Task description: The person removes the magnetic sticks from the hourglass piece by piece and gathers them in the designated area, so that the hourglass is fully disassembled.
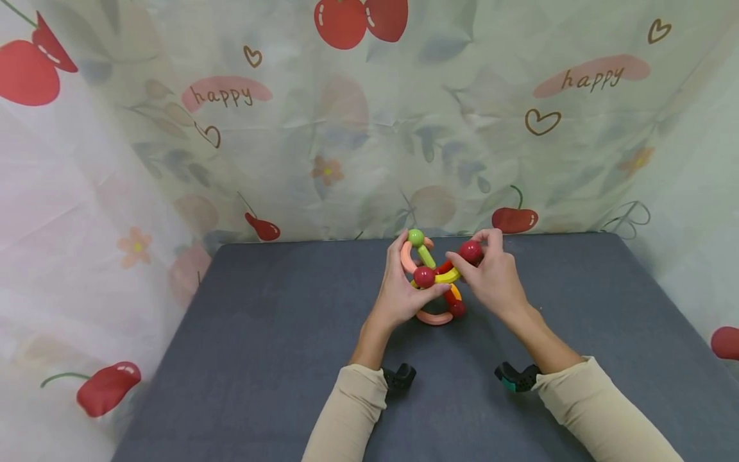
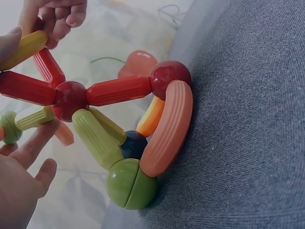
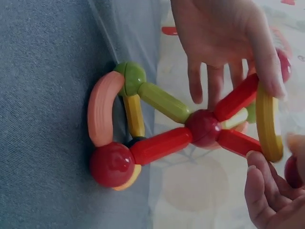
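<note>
A construction of magnetic sticks and balls (image 1: 424, 277) stands upright over the table between both hands. Its base joins a green ball (image 2: 132, 183), a red ball (image 3: 112, 164), a dark blue ball (image 2: 133, 144) and a curved pink stick (image 2: 169, 129). Straight sticks rise to a central red ball (image 3: 204, 128), from which red sticks branch upward. My left hand (image 1: 398, 292) grips the upper part, its thumb pressing a curved yellow stick (image 3: 268, 124). At the upper right, my right hand (image 1: 498, 282) pinches another red ball (image 1: 470, 251) beside that stick's end.
A dark grey cloth (image 1: 277, 333) covers the table. Behind it hangs a curtain (image 1: 375, 128) printed with cherries, with more fabric at the left and right sides. Black wrist devices (image 1: 401, 377) sit at both cuffs.
</note>
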Available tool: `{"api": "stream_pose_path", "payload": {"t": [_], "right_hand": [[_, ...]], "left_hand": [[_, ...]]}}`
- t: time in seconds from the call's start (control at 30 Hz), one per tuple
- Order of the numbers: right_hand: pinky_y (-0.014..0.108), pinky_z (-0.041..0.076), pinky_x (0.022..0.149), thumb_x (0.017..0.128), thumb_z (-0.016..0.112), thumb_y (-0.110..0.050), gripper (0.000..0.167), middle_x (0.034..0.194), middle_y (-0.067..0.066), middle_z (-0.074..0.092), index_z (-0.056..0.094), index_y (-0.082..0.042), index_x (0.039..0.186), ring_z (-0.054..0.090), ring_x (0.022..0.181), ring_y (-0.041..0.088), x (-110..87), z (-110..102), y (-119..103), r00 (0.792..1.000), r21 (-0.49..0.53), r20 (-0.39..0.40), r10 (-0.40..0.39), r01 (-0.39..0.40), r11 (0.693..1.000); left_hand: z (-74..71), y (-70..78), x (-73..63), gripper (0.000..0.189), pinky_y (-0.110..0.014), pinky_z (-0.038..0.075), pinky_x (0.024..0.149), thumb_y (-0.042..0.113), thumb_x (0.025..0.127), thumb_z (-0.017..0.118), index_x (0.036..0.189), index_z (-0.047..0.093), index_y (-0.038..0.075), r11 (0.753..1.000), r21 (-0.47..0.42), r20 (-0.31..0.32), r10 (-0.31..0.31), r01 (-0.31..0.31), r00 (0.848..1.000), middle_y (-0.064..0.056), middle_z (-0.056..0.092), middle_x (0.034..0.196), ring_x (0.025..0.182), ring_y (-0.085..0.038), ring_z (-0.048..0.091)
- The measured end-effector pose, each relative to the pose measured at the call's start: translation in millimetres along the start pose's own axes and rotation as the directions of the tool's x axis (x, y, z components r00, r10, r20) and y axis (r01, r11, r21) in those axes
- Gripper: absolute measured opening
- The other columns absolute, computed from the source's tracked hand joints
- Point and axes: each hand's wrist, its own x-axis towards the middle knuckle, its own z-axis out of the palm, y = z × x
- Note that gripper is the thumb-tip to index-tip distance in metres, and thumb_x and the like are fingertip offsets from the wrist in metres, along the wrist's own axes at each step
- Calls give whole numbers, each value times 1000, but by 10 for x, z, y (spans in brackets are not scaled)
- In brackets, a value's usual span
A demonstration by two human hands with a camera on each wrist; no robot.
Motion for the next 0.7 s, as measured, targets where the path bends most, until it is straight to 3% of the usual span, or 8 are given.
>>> {"api": "stream_pose_path", "payload": {"t": [0.17, 0.23, 0.3, 0.43, 0.5, 0.6, 0.7], "right_hand": [[25, 49, 63, 100, 66, -38, 44, 94, 16, 64, 56, 0, 122, 60, 75, 24, 80, -108, 111, 999, -61, -45, -10, 7, 998], [35, 44, 67, 101, 64, -38, 45, 99, 18, 58, 62, 2, 122, 52, 84, 27, 169, -152, 270, 1000, -113, -13, 15, -16, 993], [41, 49, 73, 101, 65, -35, 48, 105, 22, 57, 61, 5, 127, 54, 91, 32, 269, -159, 505, 997, -166, 52, 54, -44, 985], [51, 54, 85, 98, 69, -24, 50, 116, 27, 63, 53, 8, 133, 61, 100, 39, 406, -87, 1011, 974, -250, 151, 169, -128, 960], [54, 53, 89, 97, 70, -22, 49, 121, 29, 62, 52, 7, 133, 61, 104, 41, 422, -51, 1198, 963, -280, 176, 206, -152, 948], [58, 46, 97, 97, 70, -22, 50, 122, 31, 61, 52, 7, 134, 57, 109, 45, 421, -13, 1362, 958, -306, 201, 204, -137, 942], [61, 40, 105, 98, 69, -23, 52, 127, 31, 59, 51, 7, 136, 53, 116, 46, 434, 4, 1323, 965, -301, 201, 169, -103, 948]], "left_hand": [[1, 2, 0, 113, -49, 42, 117, 36, 80, 87, 162, 10, 30, 1000, 3, 6, 2, -2, 1000, -2, 31, 158, 131, -19, 52], [-1, 0, 0, 113, -49, 42, 117, 34, 80, 88, 163, 11, 28, 1000, -1, 13, 4, -4, 1000, -2, 31, 158, 129, -21, 55], [-2, 4, -4, 113, -49, 42, 118, 32, 80, 88, 162, 10, 28, 1000, -6, 22, 4, -4, 1000, -2, 31, 158, 128, -23, 57], [-8, 2, -12, 112, -50, 37, 121, 32, 81, 87, 161, 9, 35, 1000, -6, 41, -3, 3, 999, 0, 32, 159, 138, -22, 49], [-7, 2, -10, 112, -49, 37, 122, 30, 81, 87, 160, 9, 38, 1000, -22, 53, 7, -6, 999, 1, 34, 157, 136, -19, 51], [-10, -2, -2, 112, -46, 39, 121, 30, 81, 87, 160, 9, 39, 998, -54, 67, 27, -23, 997, 2, 39, 154, 127, -16, 60], [-31, -4, 1, 111, -44, 41, 119, 29, 81, 87, 160, 9, 38, 995, -87, 79, 45, -39, 996, 2, 44, 152, 125, -18, 62]]}}
